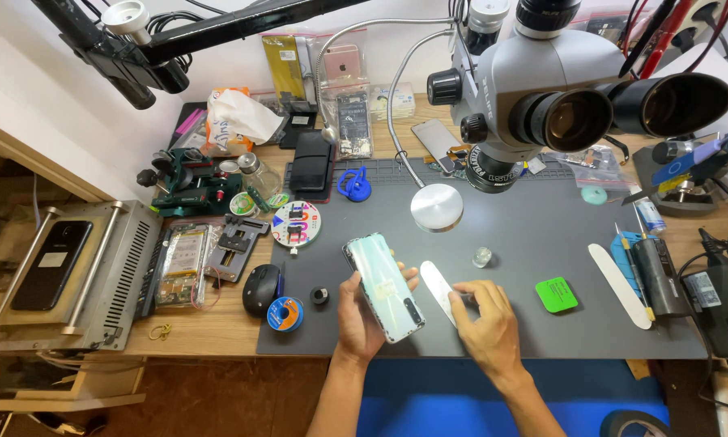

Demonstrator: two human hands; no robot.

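Left hand (pixel 362 311): cradling a phone (pixel 383 287) from beneath, fingers wrapped round both long edges, pale mint back turned up and tilted toward the lamp light, probably for a clear look at the rear cover. Right hand (pixel 485 324): pinching a flat white pry tool (pixel 437 290), blade tip aimed toward 10 o'clock, just beside the phone's right edge, seemingly lined up with the seam. Both held low over the grey mat (pixel 542 243), near its 6 o'clock edge, directly beneath the microscope (pixel 542 89). At 3 o'clock from the right hand, a green square pick (pixel 556 294), within easy reach; farther toward 3 o'clock, a second long white spatula (pixel 619 285). At 9 o'clock from the left hand, a black mouse (pixel 260 288) and a blue solder spool (pixel 285 314), parked off the mat. At 12 o'clock, a round silver disc (pixel 437 207) on a bent stalk.
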